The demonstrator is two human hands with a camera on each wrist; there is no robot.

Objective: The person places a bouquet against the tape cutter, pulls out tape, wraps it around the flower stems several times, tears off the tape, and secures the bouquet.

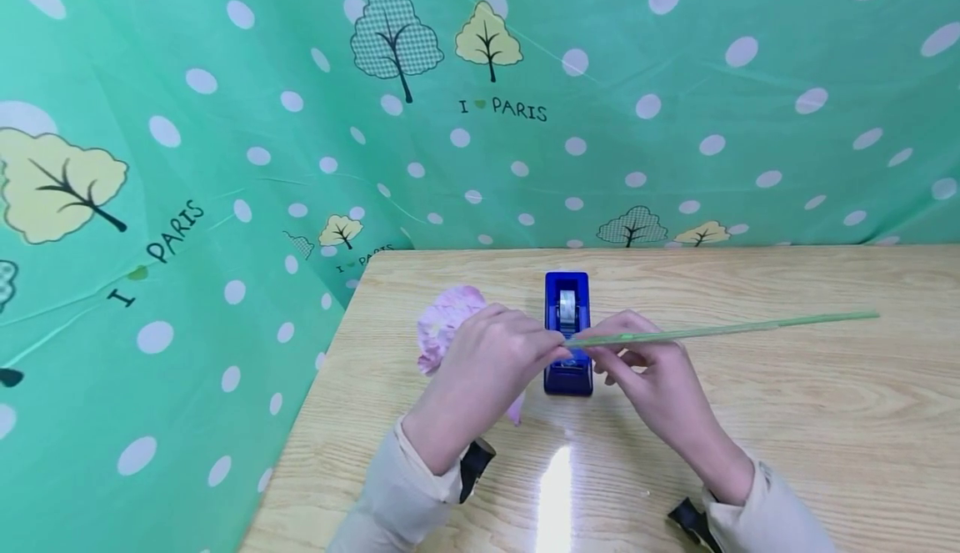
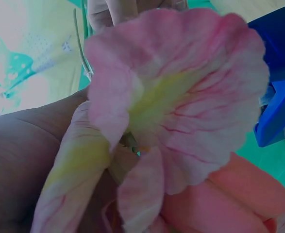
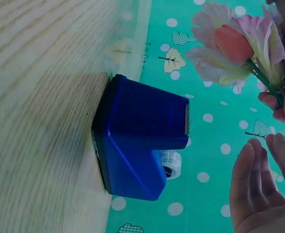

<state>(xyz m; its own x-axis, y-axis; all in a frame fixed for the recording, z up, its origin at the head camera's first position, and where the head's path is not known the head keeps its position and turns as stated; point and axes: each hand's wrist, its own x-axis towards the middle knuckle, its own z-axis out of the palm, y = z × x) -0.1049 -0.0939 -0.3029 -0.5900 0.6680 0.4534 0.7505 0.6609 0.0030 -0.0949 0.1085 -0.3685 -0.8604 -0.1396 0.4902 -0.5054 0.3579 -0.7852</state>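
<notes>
My left hand (image 1: 498, 349) grips the green stem (image 1: 720, 330) of an artificial flower just below its pink bloom (image 1: 447, 322). The long stem points right, above the table. In the left wrist view ruffled petals (image 2: 195, 107) with yellow centres hide much of that hand. My right hand (image 1: 656, 369) is beside the stem, and its fingertips are close to the left thumb. In the right wrist view its fingers (image 3: 249, 174) are fairly straight, with nothing visible between them and the thumb. A blue tape dispenser (image 1: 568, 382) stands beneath the hands, partly covered by them.
A clear tape roll (image 1: 567, 307) sits in the dispenser, whose toothed cutter (image 3: 187, 119) shows in the right wrist view. The wooden table (image 1: 825, 419) ends at a green printed curtain (image 1: 675, 52) behind and left. Black straps (image 1: 474, 465) circle both wrists.
</notes>
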